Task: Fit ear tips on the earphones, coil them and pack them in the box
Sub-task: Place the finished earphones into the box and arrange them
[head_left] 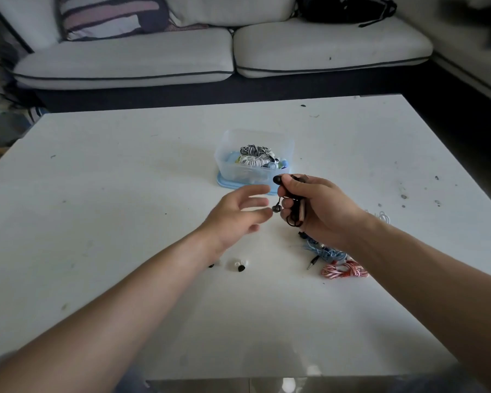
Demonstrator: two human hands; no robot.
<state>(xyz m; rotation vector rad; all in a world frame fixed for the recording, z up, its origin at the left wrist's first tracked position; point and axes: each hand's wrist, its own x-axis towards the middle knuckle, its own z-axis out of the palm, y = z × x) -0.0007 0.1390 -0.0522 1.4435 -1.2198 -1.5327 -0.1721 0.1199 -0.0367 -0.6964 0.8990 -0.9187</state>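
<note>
My right hand (pixel 318 207) grips a coiled pair of black earphones (pixel 291 214) above the table; one bud pokes out by the thumb and another hangs just below. My left hand (pixel 238 214) hovers beside it with relaxed, spread fingers, its fingertips close to the hanging bud, holding nothing. Just beyond the hands stands a clear plastic box (pixel 230 168) on a blue lid, with several coiled earphones inside. Loose white and black ear tips (pixel 240 265) lie on the table under my left wrist.
Blue earphones (pixel 328 252) and red-and-white earphones (pixel 343 270) lie tangled under my right forearm, and a white cable (pixel 383 217) lies to the right. The white table (pixel 111 194) has small dark specks. A grey sofa (pixel 153 58) stands behind it.
</note>
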